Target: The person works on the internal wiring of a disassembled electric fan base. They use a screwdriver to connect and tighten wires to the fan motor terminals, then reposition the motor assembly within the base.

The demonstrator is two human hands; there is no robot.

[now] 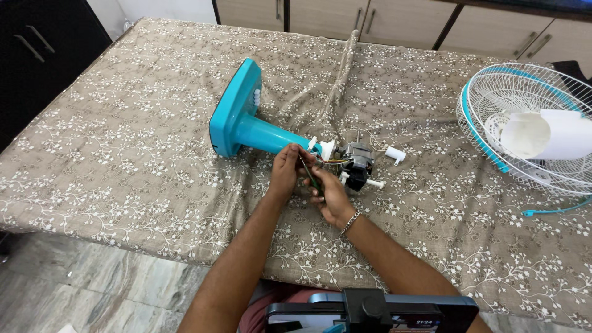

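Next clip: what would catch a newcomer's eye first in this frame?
The turquoise fan stand lies on its side in the middle of the flower-patterned tablecloth, its bare motor exposed at the neck end. Just in front of it, the left hand and right hand meet over thin wires by the motor. At the right edge sits the white wire fan guard with a white cover lying on it.

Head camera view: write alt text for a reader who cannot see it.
Two bare hands, left hand and right hand, work thin wires beside a small fan motor at the end of a teal fan stand lying on a flowered tablecloth. A white wire fan guard lies at right.
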